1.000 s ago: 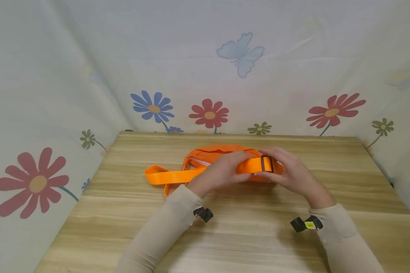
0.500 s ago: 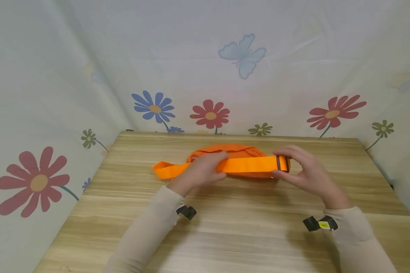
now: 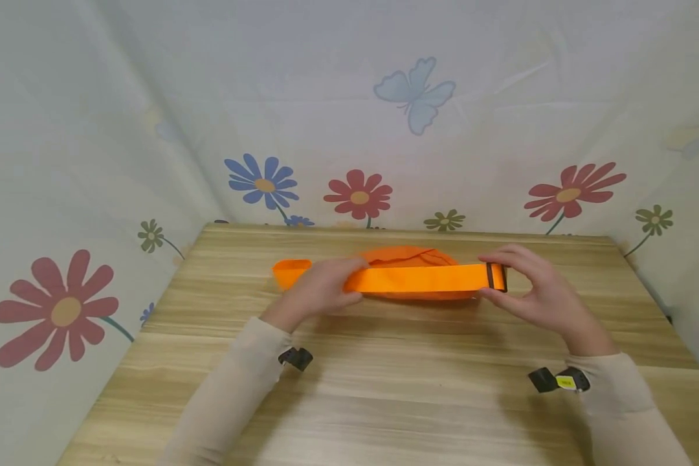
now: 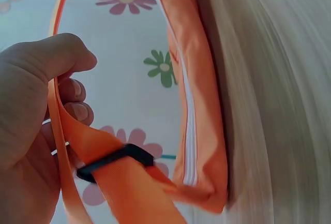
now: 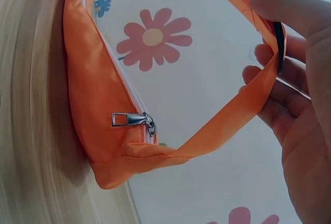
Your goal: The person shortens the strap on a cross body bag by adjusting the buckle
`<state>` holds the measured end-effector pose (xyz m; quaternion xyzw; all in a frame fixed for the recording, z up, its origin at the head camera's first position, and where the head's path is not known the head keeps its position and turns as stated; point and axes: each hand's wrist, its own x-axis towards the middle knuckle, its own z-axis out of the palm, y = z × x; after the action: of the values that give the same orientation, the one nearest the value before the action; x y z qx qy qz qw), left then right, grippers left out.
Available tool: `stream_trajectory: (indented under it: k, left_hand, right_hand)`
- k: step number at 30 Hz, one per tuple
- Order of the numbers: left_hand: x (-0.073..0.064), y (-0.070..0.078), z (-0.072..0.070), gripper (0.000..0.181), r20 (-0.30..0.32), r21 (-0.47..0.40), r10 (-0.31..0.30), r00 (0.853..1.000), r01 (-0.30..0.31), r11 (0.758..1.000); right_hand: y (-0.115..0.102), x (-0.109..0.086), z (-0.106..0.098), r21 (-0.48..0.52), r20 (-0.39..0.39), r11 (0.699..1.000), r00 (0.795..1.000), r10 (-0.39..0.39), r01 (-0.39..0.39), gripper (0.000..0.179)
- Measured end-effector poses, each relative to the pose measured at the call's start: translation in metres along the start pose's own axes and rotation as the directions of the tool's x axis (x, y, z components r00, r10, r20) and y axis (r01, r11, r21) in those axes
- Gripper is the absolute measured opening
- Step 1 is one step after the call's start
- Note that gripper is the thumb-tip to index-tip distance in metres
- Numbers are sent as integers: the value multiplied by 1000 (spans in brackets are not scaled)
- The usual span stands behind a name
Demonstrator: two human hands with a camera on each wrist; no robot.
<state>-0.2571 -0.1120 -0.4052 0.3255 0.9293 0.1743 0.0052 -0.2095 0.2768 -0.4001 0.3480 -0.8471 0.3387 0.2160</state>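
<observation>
An orange waist bag (image 5: 93, 94) stands on the table behind its orange strap (image 3: 419, 279). Its white zipper (image 4: 190, 131) and silver zipper pull (image 5: 129, 119) show in the wrist views. My left hand (image 3: 320, 288) grips the strap between thumb and fingers; a loop of strap sticks out left of it. My right hand (image 3: 536, 291) pinches the strap's other end beside a black slide buckle (image 3: 496, 277). Between both hands the strap runs straight, partly covering the bag in the head view. A second black buckle (image 4: 116, 162) sits on the strap below the left fingers.
A wood-grain table (image 3: 384, 395) lies under the hands. Pale curtains (image 3: 326, 97) with printed flowers and a butterfly hang along its back and sides. Each sleeve cuff bears a small black camera mount, the left one (image 3: 296, 358) and the right one (image 3: 559, 380).
Both hands have moved apart, the left hand sliding leftward along the strap and the right carrying the buckle rightward. More strap shows between them, and the loop at the left has become shorter.
</observation>
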Motion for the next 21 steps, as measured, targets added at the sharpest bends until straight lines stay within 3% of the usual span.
stream_trajectory:
  k: [9,21]
  left_hand:
    - [-13,-14,-13,51,-32,13,-3,999,3,1000]
    - [-26,-39,-20,44,-65,23,-18,998,19,1000]
  right_hand:
    - [9,-9,-13,44,-78,999,997,7,-3,72]
    - [15,-22,-30,58,-93,996,993,72,-67,66]
